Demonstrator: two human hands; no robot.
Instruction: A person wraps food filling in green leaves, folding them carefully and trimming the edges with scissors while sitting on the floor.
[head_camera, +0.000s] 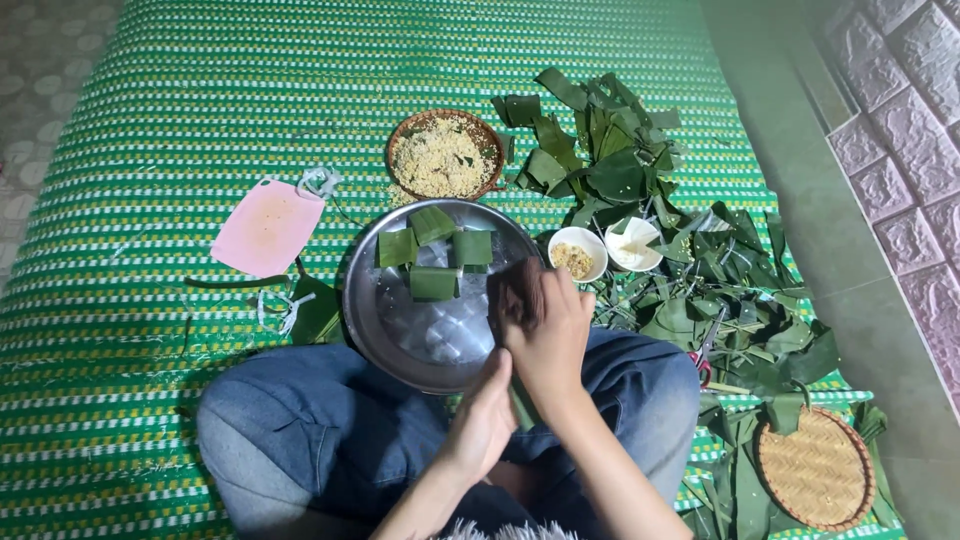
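both hands low centre of frame, left hand (487, 415) and right hand (545, 335) closed round folded green leaf strip (521, 405) over lap. loose grip – fold may spring open. metal tray (372, 318) edge close – elbow bump could tip leaf parcels (434, 254).

Four small green leaf-wrapped parcels (432, 252) lie on the round metal tray (365, 300) (no labels, signs or screens).

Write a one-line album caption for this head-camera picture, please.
Seated on a green striped mat, both hands fold a leaf strip beside a steel tray of green leaf parcels.
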